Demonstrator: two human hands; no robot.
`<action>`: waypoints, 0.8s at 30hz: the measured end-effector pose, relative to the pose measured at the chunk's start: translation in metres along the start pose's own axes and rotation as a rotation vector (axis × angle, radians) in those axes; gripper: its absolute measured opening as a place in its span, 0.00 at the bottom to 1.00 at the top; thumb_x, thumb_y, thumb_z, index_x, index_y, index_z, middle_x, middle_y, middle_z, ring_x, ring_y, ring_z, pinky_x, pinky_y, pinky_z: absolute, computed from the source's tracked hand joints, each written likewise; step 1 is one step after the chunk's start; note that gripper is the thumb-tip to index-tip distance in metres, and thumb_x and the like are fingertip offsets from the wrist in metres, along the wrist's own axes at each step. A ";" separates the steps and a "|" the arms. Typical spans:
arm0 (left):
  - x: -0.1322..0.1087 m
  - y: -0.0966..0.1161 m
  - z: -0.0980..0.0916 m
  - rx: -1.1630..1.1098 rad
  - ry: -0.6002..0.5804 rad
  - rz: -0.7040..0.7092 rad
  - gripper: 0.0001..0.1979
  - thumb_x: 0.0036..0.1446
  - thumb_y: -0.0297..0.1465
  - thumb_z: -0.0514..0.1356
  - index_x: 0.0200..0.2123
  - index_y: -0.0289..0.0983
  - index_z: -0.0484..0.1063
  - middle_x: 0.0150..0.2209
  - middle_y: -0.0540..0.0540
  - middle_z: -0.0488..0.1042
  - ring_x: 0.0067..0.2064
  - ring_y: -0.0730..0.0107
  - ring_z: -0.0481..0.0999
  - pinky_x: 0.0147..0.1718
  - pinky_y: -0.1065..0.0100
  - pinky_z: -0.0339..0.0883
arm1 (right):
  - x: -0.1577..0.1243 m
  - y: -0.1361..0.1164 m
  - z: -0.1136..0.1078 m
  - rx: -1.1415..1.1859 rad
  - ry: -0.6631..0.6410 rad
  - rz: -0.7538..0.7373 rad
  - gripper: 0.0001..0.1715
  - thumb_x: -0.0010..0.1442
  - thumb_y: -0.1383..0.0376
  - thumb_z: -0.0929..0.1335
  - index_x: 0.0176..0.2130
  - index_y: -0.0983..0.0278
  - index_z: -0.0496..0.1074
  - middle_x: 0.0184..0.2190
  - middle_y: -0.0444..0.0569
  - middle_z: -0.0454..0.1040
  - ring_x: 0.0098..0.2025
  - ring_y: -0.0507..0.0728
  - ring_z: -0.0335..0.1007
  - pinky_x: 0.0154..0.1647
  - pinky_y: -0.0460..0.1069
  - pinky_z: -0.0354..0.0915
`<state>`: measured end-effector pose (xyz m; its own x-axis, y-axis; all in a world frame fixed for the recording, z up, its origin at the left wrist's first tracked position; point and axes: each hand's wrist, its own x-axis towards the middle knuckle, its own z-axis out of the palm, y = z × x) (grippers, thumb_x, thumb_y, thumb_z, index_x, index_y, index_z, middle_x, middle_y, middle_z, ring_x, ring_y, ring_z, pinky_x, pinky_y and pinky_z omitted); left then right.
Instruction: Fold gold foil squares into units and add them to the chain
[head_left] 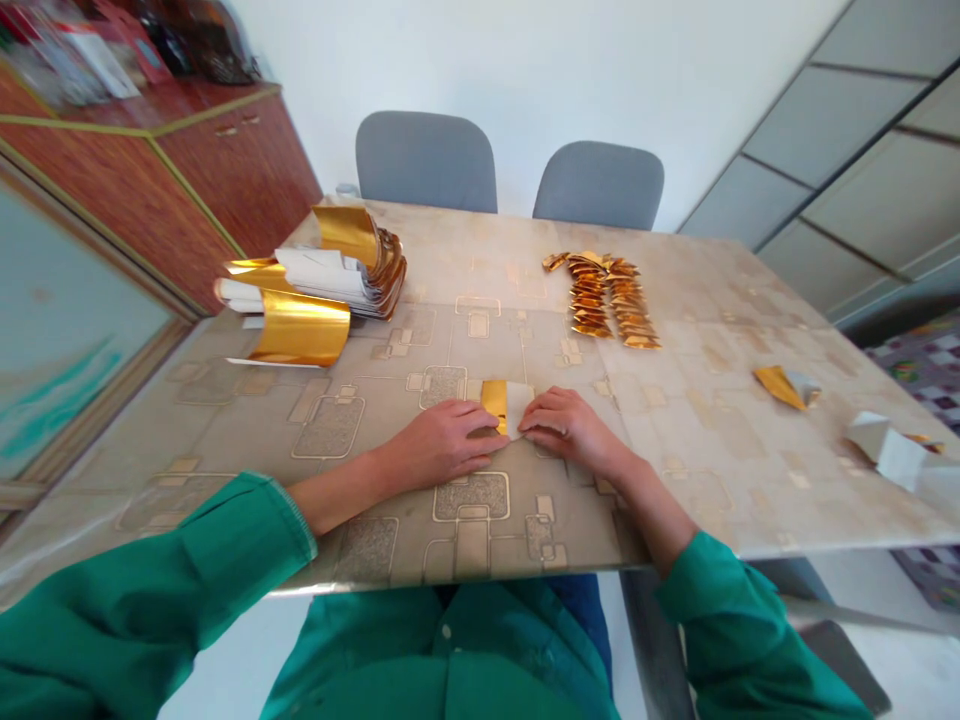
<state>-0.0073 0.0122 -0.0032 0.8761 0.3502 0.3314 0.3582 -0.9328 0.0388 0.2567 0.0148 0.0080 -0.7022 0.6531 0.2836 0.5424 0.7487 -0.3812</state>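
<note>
Viewed from the head camera; 12 o'clock taken as straight ahead across the table.

A gold-and-white foil piece [507, 408] lay on the patterned table cover [720, 430], near the table's near edge, gold face at left, white at right. It sat between the hands, at about 2 o'clock from the left hand [439, 447] and 10 o'clock from the right hand [570, 430].

Left hand: fingers closed together, lying nearly flat, tips on the piece's left side. Right hand: fingers likewise together and low, tips on the white side. Both pressed inward on the piece; no clear pinch seen. Thumbs could not be made out.

Surroundings: a stack of gold-backed white sheets [315, 290] lay at about 10 o'clock from the hands. Two columns of small folded gold pieces [604, 297] stood at about 1 o'clock. A gold folded piece [784, 387] and white-backed pieces [892, 455] lay at about 3 o'clock, toward the right edge. Two grey chairs [425, 162] stood past the far edge. A reddish wooden cabinet [225, 170] stood at about 10 o'clock. Green sleeves [225, 540] covered both forearms up to the wrists.
</note>
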 end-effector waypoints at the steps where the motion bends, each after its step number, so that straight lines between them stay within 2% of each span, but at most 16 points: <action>1: 0.000 0.000 -0.001 -0.002 -0.011 0.003 0.14 0.67 0.34 0.57 0.53 0.40 0.72 0.49 0.42 0.73 0.51 0.61 0.72 0.52 0.58 0.68 | 0.002 0.004 -0.001 0.020 -0.016 -0.007 0.06 0.66 0.64 0.68 0.39 0.59 0.77 0.37 0.47 0.78 0.40 0.54 0.69 0.44 0.51 0.61; 7: -0.001 0.000 -0.001 -0.046 -0.033 -0.039 0.15 0.67 0.35 0.56 0.55 0.41 0.71 0.52 0.42 0.72 0.53 0.58 0.70 0.54 0.56 0.66 | 0.016 0.012 0.001 0.109 -0.065 0.107 0.08 0.65 0.60 0.70 0.34 0.59 0.77 0.31 0.44 0.77 0.36 0.54 0.70 0.42 0.50 0.60; 13: -0.003 0.002 -0.001 -0.110 -0.039 -0.074 0.19 0.67 0.35 0.55 0.58 0.36 0.68 0.51 0.40 0.73 0.53 0.58 0.70 0.55 0.56 0.65 | 0.020 0.008 0.003 0.129 -0.049 0.179 0.10 0.64 0.60 0.70 0.32 0.61 0.75 0.28 0.44 0.75 0.34 0.53 0.68 0.40 0.49 0.59; 24: 0.000 0.005 -0.006 -0.204 -0.034 -0.145 0.19 0.64 0.35 0.58 0.56 0.37 0.70 0.52 0.40 0.72 0.54 0.55 0.69 0.55 0.53 0.64 | 0.019 -0.009 0.008 -0.063 -0.023 0.259 0.07 0.63 0.63 0.70 0.33 0.62 0.70 0.31 0.44 0.72 0.37 0.55 0.64 0.40 0.50 0.53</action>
<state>-0.0072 0.0068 0.0028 0.8321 0.4807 0.2767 0.4112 -0.8694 0.2738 0.2346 0.0196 0.0098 -0.5465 0.8215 0.1631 0.7325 0.5632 -0.3824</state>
